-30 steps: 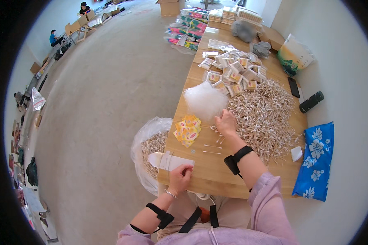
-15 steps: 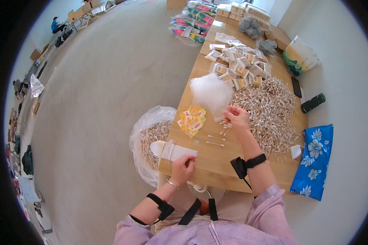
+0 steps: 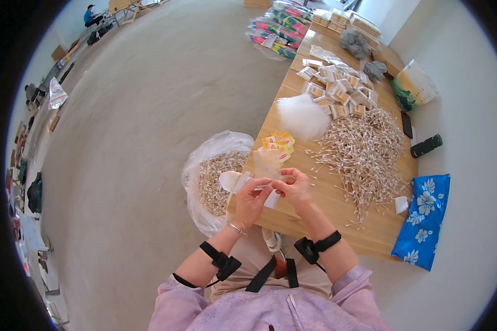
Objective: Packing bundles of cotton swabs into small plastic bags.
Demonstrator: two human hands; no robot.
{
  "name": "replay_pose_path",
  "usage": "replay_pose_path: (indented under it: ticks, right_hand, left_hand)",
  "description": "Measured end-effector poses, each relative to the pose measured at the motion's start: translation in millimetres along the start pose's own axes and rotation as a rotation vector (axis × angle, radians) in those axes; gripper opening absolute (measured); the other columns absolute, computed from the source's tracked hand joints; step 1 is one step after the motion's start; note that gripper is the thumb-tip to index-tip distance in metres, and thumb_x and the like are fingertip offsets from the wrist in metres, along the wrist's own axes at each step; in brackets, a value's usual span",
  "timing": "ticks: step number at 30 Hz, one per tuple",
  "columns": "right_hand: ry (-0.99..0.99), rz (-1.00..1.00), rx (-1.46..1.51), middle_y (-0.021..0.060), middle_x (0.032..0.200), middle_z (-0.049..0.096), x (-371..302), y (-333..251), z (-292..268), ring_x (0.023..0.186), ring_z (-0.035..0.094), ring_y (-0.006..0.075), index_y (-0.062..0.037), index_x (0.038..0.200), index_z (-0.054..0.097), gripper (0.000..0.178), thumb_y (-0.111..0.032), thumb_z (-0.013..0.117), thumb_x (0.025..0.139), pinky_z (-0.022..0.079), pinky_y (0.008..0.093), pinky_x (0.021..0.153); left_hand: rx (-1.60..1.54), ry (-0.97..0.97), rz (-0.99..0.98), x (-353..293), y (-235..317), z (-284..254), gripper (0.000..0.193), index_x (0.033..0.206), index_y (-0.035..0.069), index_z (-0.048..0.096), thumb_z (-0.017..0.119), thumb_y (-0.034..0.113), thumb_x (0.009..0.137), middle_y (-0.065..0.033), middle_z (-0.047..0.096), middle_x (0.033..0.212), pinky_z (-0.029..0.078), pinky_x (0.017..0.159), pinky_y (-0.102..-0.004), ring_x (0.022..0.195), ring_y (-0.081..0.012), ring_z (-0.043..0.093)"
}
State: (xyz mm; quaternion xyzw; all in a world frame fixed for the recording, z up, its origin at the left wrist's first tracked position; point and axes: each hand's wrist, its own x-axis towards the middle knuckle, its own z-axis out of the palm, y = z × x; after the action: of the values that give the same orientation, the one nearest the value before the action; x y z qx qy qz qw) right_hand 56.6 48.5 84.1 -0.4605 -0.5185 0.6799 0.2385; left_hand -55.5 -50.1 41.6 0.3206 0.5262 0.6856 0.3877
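Observation:
My left hand [image 3: 250, 202] and my right hand [image 3: 296, 188] meet over the table's near left corner. Fingers of both are pinched at the near edge of a small clear plastic bag [image 3: 266, 163]. Under the far end of this bag lie yellow printed cards [image 3: 281, 141]. Partly hidden below my hands is a white strip-like holder [image 3: 232, 181] with a rounded end, reaching past the table edge. A stack of clear bags [image 3: 302, 118] lies beyond the cards. To the right spreads a large heap of cotton swabs [image 3: 365, 157].
Filled packets [image 3: 339, 88] pile up at the back. A clear sack of swabs [image 3: 190, 182] stands left of the table. Along the right side are a black phone [image 3: 406, 125], a dark cylinder [image 3: 426, 146] and a blue flowered pouch [image 3: 425, 220]. A person [image 3: 91, 16] sits far off.
My right hand has come back from the bag stack with a clear bag, toward my body. My left hand has risen from the white holder to meet it. The view has shifted slightly.

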Motion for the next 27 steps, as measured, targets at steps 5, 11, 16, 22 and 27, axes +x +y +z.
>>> replay_pose_path:
  ticks: [5,11,16,22,27]
  right_hand:
    - [0.002,-0.038,0.000,0.0069,0.073,0.066,-3,6,19,0.060,0.061,0.0099,0.0012,0.109,0.054,0.037,-0.006,0.073,0.078,0.048,0.0226,0.051]
    - [-0.034,-0.124,-0.032,0.0078,0.072,0.066,-4,12,37,0.062,0.061,0.0103,0.0021,0.110,0.053,0.037,-0.006,0.071,0.079,0.049,0.0234,0.054]
    - [-0.056,-0.252,-0.141,0.0070,0.075,0.067,-1,26,42,0.065,0.061,0.0095,0.0016,0.113,0.052,0.039,-0.004,0.070,0.079,0.048,0.0230,0.056]
    - [-0.059,-0.303,-0.121,0.0070,0.073,0.065,-5,25,54,0.064,0.061,0.0113,-0.0019,0.117,0.050,0.042,-0.003,0.068,0.079,0.048,0.0259,0.057]
    - [0.042,-0.461,-0.417,0.0116,0.069,0.062,-14,26,68,0.060,0.062,0.0189,-0.0016,0.111,0.050,0.037,-0.002,0.065,0.078,0.049,0.0312,0.055]
  left_hand:
    - [0.142,0.010,-0.078,-4,11,-16,0.024,0.108,0.000,0.062,0.067,0.003,0.084,-0.0077,0.066,0.101,0.053,0.076,-0.0247,0.087,-0.0143,0.066]
    - [0.044,0.051,-0.151,-9,16,-30,0.017,0.101,-0.001,0.065,0.065,0.005,0.086,-0.0067,0.068,0.092,0.052,0.074,-0.0231,0.083,-0.0113,0.064]
    - [0.042,0.137,-0.160,-8,7,-37,0.012,0.096,-0.001,0.066,0.063,0.007,0.087,-0.0039,0.066,0.086,0.050,0.069,-0.0213,0.074,-0.0087,0.061]
    - [0.038,0.240,-0.203,-8,13,-33,0.013,0.097,0.000,0.062,0.061,0.012,0.090,-0.0033,0.065,0.085,0.050,0.065,-0.0216,0.071,-0.0084,0.060]
    - [0.045,0.361,-0.079,-6,6,-30,0.013,0.097,0.000,0.058,0.059,0.012,0.092,-0.0062,0.064,0.093,0.053,0.064,-0.0241,0.072,-0.0112,0.061]
